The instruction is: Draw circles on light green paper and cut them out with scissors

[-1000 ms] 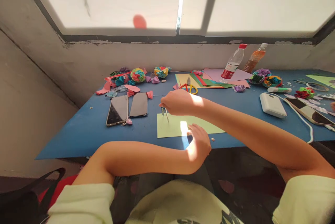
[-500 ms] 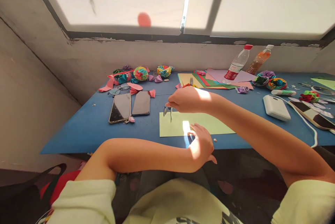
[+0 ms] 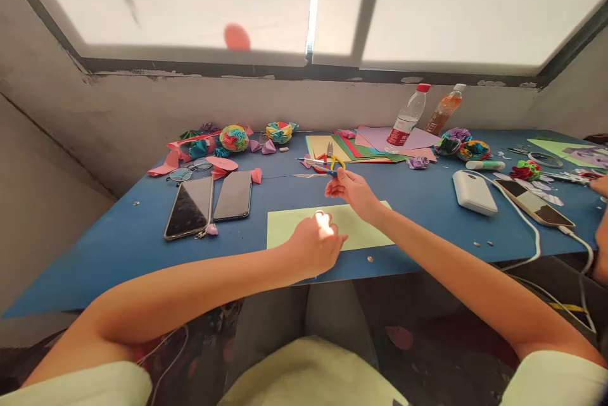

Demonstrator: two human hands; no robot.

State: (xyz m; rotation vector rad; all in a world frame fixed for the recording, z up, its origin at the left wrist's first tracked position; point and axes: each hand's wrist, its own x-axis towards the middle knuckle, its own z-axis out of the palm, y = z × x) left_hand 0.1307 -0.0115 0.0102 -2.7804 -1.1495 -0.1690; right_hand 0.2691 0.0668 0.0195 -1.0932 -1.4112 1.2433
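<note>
Head view, seated person at a matte blue counter beneath a frosted window. The left hand lies palm-down on the near edge of a flat, pale green rectangular paper sheet, fingers loosely curled and pinching nothing. The right hand hovers just beyond the sheet's far edge, its grip closed near a thin blue-tipped tool; whether the fingers actually clamp it cannot be told. Just beyond lie small scissors with yellow loop handles and a fanned stack of coloured paper sheets. To the left, two glossy black rectangular phones rest side by side, near crinkled multicoloured paper balls. To the right stand two clear plastic bottles and a smooth white rounded power bank.
</note>
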